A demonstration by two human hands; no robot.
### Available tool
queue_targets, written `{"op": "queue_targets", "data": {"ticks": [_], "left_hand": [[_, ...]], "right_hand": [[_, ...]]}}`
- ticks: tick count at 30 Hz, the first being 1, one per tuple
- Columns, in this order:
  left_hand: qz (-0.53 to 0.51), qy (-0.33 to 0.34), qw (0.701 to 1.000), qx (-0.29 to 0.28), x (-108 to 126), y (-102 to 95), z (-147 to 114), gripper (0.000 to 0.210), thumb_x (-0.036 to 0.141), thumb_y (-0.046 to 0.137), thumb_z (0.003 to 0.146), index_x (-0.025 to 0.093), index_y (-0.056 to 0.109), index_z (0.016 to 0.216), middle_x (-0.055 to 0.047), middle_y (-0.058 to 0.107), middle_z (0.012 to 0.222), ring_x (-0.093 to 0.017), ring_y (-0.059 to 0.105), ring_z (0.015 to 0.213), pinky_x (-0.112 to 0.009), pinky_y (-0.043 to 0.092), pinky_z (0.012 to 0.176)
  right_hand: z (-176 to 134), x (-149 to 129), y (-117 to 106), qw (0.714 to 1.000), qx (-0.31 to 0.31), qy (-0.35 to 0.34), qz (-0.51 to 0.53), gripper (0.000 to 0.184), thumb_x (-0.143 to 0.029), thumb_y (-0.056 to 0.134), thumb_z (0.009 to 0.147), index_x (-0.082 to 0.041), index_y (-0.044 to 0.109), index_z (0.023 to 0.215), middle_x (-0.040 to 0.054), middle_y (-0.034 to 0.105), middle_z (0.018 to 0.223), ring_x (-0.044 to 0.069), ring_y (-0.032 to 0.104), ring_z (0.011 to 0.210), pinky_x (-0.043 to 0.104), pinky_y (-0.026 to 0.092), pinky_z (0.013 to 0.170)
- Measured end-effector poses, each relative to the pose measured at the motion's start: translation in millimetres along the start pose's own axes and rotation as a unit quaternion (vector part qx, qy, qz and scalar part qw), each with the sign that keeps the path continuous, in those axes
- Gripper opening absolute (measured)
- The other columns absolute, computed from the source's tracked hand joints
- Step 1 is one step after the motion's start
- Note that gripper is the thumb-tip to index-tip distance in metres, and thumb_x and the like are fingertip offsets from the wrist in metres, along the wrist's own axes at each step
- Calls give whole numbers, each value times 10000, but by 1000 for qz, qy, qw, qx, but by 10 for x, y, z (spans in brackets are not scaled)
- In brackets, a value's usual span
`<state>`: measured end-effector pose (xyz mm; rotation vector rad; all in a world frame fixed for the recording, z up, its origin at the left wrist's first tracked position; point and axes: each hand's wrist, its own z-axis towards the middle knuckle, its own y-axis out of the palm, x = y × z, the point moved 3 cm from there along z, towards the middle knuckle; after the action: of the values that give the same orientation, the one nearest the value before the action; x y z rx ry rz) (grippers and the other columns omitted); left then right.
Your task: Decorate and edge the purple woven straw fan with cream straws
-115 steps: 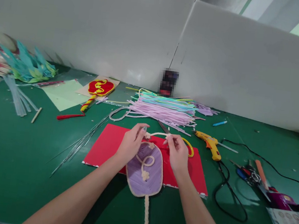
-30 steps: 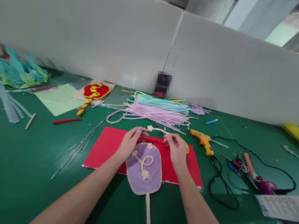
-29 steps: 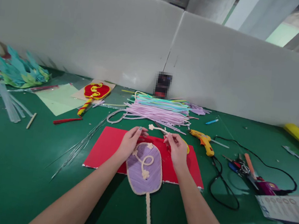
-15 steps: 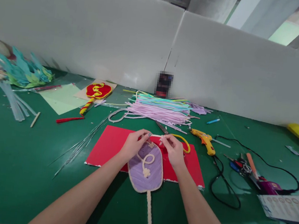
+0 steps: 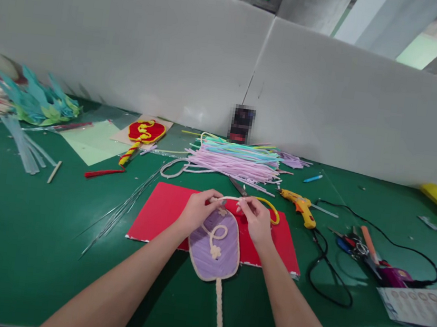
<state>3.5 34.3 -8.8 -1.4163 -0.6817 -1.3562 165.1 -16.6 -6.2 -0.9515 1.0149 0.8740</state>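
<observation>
A short cream pipe cleaner (image 5: pixel 230 198) is stretched between my two hands, bowed slightly upward. My left hand (image 5: pixel 199 210) pinches its left end, and my right hand (image 5: pixel 256 218) pinches the other. Just below them lies a purple fan (image 5: pixel 201 254) with a cream border, a looped cream stem, small cream flowers and a twisted cream handle (image 5: pixel 218 312). Its upper part rests over a red board (image 5: pixel 164 212); the handle points toward the table's front edge. Behind my right hand are scissors with yellow handles (image 5: pixel 274 213), partly hidden.
Pink and teal pipe cleaners (image 5: pixel 234 165) are heaped behind the board. A yellow glue gun (image 5: pixel 300 206) with a black cord lies to the right, near keys (image 5: pixel 355 246). At left are thin wires (image 5: pixel 127 208), a red-and-yellow fan (image 5: pixel 146 132) and clear glue sticks (image 5: pixel 24 153).
Both hands have shifted very slightly, and the cream pipe cleaner between them now arches a little more, with more of it showing. The fan stays in place on the board.
</observation>
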Motion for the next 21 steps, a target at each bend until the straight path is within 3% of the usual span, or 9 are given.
{"op": "queue_targets", "data": {"ticks": [13, 21], "left_hand": [[-98, -31, 995, 8, 5, -13, 51, 192, 289, 507, 782, 190, 611, 909, -18, 699, 695, -174, 663, 691, -274, 515, 651], [-149, -51, 987, 17, 0, -15, 50, 193, 327, 571, 754, 187, 603, 883, -14, 692, 683, -180, 672, 705, -273, 529, 653]], "right_hand": [[1, -40, 17, 1000, -12, -1, -24, 270, -408, 534, 800, -192, 568, 641, -6, 559, 582, 151, 537, 584, 262, 418, 594], [-13, -47, 42, 1000, -15, 12, -14, 258, -396, 528, 804, -193, 560, 648, -6, 564, 595, 150, 544, 593, 263, 424, 605]]}}
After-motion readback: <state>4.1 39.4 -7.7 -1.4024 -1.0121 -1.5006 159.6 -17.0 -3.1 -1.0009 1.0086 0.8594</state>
